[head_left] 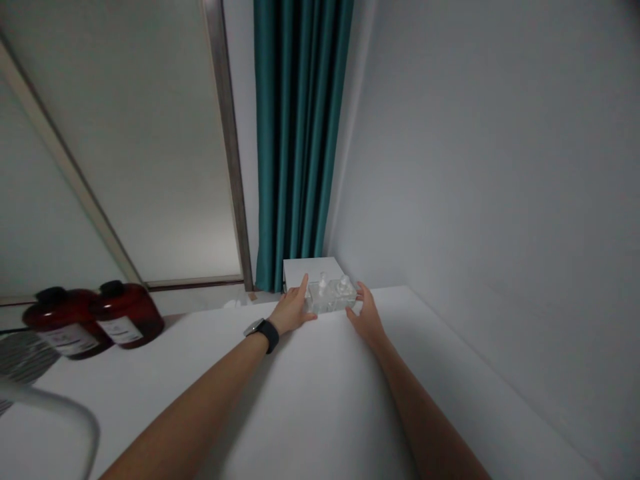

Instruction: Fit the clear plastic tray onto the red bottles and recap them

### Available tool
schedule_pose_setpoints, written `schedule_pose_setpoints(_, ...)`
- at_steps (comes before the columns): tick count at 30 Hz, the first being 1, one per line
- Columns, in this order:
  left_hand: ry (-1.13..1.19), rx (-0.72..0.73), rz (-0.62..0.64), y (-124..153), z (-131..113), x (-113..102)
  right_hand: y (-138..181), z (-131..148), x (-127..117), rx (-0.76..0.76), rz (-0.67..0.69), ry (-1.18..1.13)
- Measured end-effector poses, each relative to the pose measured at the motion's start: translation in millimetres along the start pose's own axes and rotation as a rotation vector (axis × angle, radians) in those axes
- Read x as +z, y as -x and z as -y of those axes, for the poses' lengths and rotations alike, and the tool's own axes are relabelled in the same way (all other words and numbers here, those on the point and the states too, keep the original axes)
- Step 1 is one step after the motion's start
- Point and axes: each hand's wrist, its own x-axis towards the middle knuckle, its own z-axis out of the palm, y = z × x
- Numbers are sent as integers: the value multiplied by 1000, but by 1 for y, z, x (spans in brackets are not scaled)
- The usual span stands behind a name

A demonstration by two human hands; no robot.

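Observation:
A small clear box (pixel 325 304) sits at the far end of the white tabletop, with a white-topped bottle (pixel 323 283) and a second clear bottle (pixel 344 285) standing up in it. Its finer contents are too small to make out. My left hand (pixel 291 308), below a dark-strapped watch, grips the box's left side, thumb and fingers spread around the corner. On the opposite side, my right hand (pixel 367 316) curls its fingers and thumb about the right end.
A white box-like unit (pixel 305 268) stands just behind. Two dark red bottles (pixel 125 313) with black caps and white labels are at the left. A pale curved tube (pixel 75 408) crosses the lower left. The grey wall (pixel 475 200) bounds the right; a green curtain (pixel 300 133) hangs behind.

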Motion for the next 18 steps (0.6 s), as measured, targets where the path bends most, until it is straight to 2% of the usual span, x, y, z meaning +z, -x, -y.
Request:
schedule_pose_setpoints(9,-33,32,-97,25,-8,-27,13,14,-11,58,-146,74)
schedule_pose_setpoints(14,-27,75,-121,44,-13,-46,25,36,-12,29,-141,37)
schedule_pose_setpoints(18,-29,98,-126,70,-18,-67,33,63,-2,-3,-102,-21)
